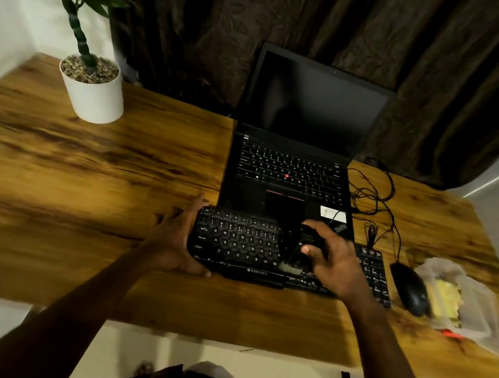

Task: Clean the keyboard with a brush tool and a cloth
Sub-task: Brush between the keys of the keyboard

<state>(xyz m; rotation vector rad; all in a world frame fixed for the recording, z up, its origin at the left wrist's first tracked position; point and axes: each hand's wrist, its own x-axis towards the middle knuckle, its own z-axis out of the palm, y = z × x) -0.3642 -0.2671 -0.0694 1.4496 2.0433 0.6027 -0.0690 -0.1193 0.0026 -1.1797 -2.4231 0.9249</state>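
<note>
The right hand (333,263) is curled round a black brush tool (299,247), thumb pressed on its side, with the short pale bristles pointing down onto the keys. The left hand (174,239) clasps the left end of the keyboard (238,246) – thumb along the front edge, fingers spread over the far edge. The keyboard is flat, black and matte, with rounded keycaps, and lies on a wood-grain desk (77,175) just in front of an open black laptop (292,163).

To the right sit a glossy black mouse (409,288) and a crinkled clear plastic bag (461,303) with something yellow inside. Thin black cables (374,191) tangle beside the laptop. Far left stands a white plant pot (94,95) topped with pebbles – behind everything hangs a dark brown curtain (238,20).
</note>
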